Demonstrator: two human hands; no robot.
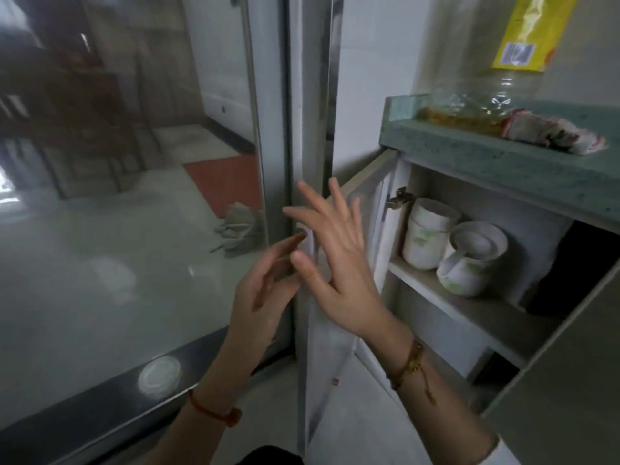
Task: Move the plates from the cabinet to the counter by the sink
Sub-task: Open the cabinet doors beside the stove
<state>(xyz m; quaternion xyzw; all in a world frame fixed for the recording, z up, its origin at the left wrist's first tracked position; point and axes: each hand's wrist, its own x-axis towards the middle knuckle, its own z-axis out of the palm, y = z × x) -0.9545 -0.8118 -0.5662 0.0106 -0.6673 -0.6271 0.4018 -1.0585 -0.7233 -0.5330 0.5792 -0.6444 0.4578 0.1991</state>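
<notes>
Both my grips are spread and empty—left hand (258, 297), right hand (339, 260) at the cabinet door (335, 347)—and a careless reach could topple the stacked mugs (453, 250).

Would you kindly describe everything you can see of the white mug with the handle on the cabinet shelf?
The white mug looks ceramic and glossy, with faint green markings on its body. It leans tilted, its open mouth turned toward the camera and its curved handle pointing down and to the left. It rests on the pale upper shelf of the open cabinet, pressed against a taller white container on its left. A dark object sits to its right. Neither hand touches it.
</notes>
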